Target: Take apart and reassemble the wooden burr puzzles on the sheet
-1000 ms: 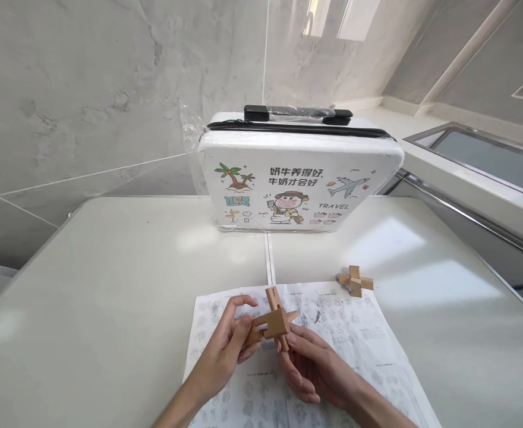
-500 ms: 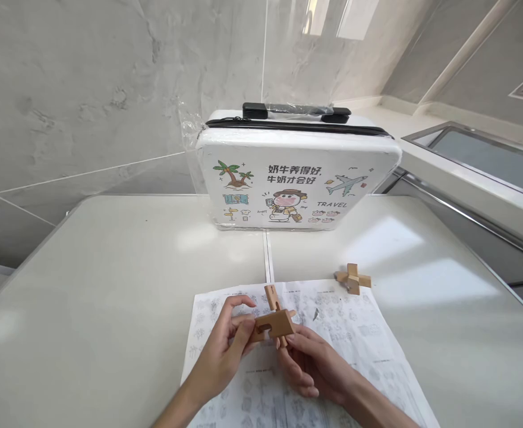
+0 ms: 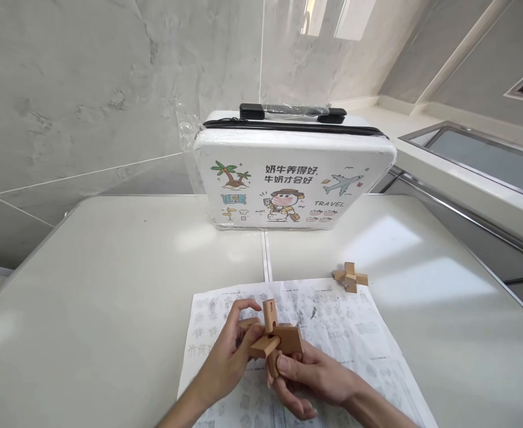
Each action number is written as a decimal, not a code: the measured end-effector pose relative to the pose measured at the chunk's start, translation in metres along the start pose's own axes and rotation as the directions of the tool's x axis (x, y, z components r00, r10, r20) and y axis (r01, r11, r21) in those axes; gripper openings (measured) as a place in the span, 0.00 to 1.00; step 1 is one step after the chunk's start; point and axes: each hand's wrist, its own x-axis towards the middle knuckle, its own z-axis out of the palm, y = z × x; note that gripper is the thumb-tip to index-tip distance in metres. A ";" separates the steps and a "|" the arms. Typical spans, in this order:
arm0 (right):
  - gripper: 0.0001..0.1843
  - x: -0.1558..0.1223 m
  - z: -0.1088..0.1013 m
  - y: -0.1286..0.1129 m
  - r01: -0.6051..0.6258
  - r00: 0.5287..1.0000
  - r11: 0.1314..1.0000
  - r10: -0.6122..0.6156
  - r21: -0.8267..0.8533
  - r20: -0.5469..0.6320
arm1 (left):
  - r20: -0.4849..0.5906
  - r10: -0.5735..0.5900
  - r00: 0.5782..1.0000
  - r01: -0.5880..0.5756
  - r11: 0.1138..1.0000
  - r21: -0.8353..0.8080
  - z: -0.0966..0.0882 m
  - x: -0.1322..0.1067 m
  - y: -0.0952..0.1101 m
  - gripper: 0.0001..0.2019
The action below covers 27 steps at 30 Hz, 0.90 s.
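Several notched wooden puzzle pieces are held together between my hands, above a printed sheet. One piece points up from the cluster, a flat one lies to the right, and another sticks out toward me. My left hand pinches the cluster's left side between thumb and fingers, with the index finger raised and curled. My right hand grips it from below and the right, its thumb pressed on the lower piece. How the notches meet inside is hidden by the fingers.
The printed paper sheet lies under my hands on a white table. An assembled wooden cross puzzle rests at the sheet's upper right edge. A white suitcase in clear plastic stands behind, near a grey wall.
The wooden pieces have been turned and brought closer together, the flat one now on the right. My right thumb has shifted down onto the lower piece.
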 end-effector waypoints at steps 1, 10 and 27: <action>0.25 0.000 0.000 0.000 0.003 1.000 1.000 -0.002 -0.006 0.007 | -0.014 -0.004 1.000 0.004 1.000 -0.011 0.000 0.000 0.000 0.23; 0.24 0.004 0.005 -0.002 0.042 0.998 0.998 -0.040 0.040 -0.045 | -0.046 0.038 0.998 -0.036 0.998 0.043 -0.002 0.005 0.000 0.20; 0.14 -0.003 -0.014 -0.040 0.523 0.677 0.845 -0.332 0.112 -0.657 | -0.212 0.100 0.972 -0.046 0.968 0.245 0.014 0.002 0.009 0.20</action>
